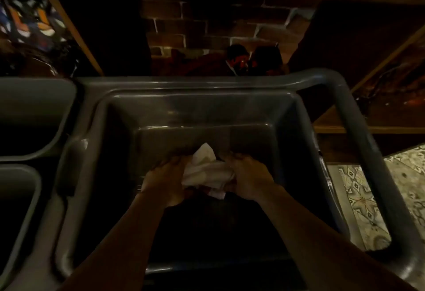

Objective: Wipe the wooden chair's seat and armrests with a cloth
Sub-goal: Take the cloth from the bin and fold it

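Head view: we hold a crumpled white cloth over a deep grey bin.

Our left hand and right hand each clench one end; the bunched cloth's long axis runs left-right between them, one corner pointing away from us.

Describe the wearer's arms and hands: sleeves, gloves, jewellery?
Both forearms are bare up to the frame's bottom edge, no sleeves in view. Left hand and right hand are ungloved. No watch, ring or bracelet is discernible, though the footage is dim.
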### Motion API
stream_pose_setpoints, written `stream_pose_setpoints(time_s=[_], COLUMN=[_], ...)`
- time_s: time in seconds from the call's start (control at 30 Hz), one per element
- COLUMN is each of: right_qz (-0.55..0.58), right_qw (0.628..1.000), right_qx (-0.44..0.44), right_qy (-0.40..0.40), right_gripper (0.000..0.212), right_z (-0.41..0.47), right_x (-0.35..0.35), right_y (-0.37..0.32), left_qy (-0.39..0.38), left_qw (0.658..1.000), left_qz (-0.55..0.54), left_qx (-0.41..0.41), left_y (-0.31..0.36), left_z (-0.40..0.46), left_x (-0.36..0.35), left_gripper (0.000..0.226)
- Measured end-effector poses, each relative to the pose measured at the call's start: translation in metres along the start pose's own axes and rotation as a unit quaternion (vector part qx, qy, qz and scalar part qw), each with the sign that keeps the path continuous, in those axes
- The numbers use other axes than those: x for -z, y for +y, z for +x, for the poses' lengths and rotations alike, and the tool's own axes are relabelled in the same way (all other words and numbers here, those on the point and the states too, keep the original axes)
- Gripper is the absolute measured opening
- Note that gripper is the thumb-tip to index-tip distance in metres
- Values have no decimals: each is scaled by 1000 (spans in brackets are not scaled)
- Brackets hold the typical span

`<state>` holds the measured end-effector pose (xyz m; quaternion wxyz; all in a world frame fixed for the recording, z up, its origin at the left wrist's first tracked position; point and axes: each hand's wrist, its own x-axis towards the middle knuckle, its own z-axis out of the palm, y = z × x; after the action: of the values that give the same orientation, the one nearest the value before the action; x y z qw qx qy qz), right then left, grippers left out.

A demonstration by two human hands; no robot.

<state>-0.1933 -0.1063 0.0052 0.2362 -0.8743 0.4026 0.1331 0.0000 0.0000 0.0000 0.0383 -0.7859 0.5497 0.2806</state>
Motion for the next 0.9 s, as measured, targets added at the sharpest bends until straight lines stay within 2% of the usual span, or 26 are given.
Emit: stream_pose_setpoints(time_s=[0.07,0.13,0.2,0.27,0.43,0.63,0.9], right_qz=[-16,-39,-49,-51,-45,-76,-112], right_qw=[1000,999,998,998,996,988,964], right_qx=[-9,-25,-38,-41,-37,-24,4], right_qy=[-3,-5,-5,2,61,133,240], right_gripper=[78,57,36,27,25,25,27], right_z=[5,7,7,5,-3,-30,-88], right_x=[-2,-6,-7,-4,23,87,191], right_y=[2,4,2,0,-8,-26,-56], left_qy=[3,11,17,20,61,138,250], left_qw=[1000,999,998,996,994,985,961], left_qz=[23,45,61,82,90,105,110], left_qx=[-4,0,5,10,16,-1,-43], left_y=[-3,-8,-6,-5,1,14,48], left_z=[4,5,6,6,-2,-26,-75], left_x=[-2,-6,-4,3,33,95,190], left_gripper=[88,75,69,66,44,50,46])
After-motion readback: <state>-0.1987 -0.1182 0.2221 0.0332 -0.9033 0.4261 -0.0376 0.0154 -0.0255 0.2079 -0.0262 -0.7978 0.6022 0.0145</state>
